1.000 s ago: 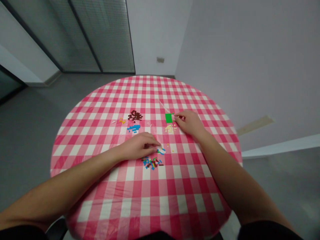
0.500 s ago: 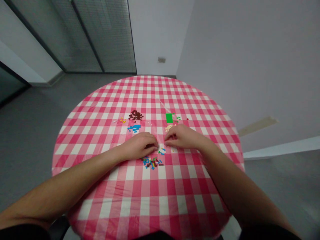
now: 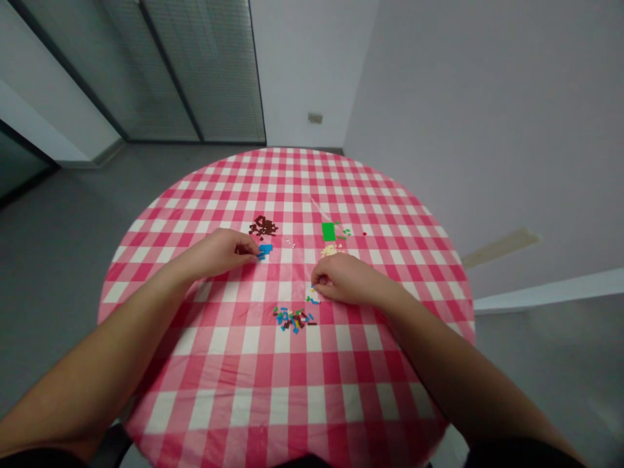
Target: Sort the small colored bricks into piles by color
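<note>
My left hand [image 3: 218, 252] is at the pile of blue toy bricks [image 3: 265, 249], thumb and fingers pinched together at the pile's left side. Whatever lies between those fingertips is too small to make out. My right hand [image 3: 347, 278] is closed in a pinch over a small group of mixed bricks [image 3: 312, 299], green, white and blue. A tiny blue and yellow bit shows by its fingertips; I cannot tell whether it is held. Nearer to me lies a larger mixed pile [image 3: 293, 320] of blue, brown, green and yellow bricks.
Beyond my left hand is a heap of dark brown bricks [image 3: 263, 226]. Past my right hand are cream pieces [image 3: 329, 249], a green plate [image 3: 328, 231], small green pieces [image 3: 346, 232] and one red piece [image 3: 364, 234]. A checked cloth [image 3: 302, 403] covers the round table.
My left hand has moved left and away from me, from the small mixed group to the blue pile. My right hand has shifted slightly left and nearer, over the small group.
</note>
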The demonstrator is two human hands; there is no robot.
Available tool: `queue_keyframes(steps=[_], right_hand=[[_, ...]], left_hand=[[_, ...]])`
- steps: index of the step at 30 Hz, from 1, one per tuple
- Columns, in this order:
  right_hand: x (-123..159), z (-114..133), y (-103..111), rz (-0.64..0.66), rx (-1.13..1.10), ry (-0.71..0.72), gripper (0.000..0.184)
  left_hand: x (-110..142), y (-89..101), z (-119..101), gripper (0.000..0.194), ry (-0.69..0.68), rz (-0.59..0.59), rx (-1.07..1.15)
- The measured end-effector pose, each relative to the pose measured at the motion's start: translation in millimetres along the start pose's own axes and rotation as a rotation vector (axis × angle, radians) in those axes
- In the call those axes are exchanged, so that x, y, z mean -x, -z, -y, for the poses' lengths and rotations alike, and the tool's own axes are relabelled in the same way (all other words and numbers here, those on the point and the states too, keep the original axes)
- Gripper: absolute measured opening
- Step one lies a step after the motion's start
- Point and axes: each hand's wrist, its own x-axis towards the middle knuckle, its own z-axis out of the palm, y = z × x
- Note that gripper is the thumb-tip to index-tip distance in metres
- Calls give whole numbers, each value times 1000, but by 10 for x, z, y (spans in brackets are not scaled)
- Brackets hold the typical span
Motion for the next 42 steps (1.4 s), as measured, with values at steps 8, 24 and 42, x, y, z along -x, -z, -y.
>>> queue_keyframes(steps=[8,24,42], right_hand=[[-69,70,-87,-58,42,-10,16],[-87,59,-104,-59,-10,26,14],[-101,164,-133,-61,55,7,17]], left_hand=[[16,18,-183,18,22,123,-268],[-6,56,-152,18,139,114,-253],[35,-365,-449,15,-201,163,-66]])
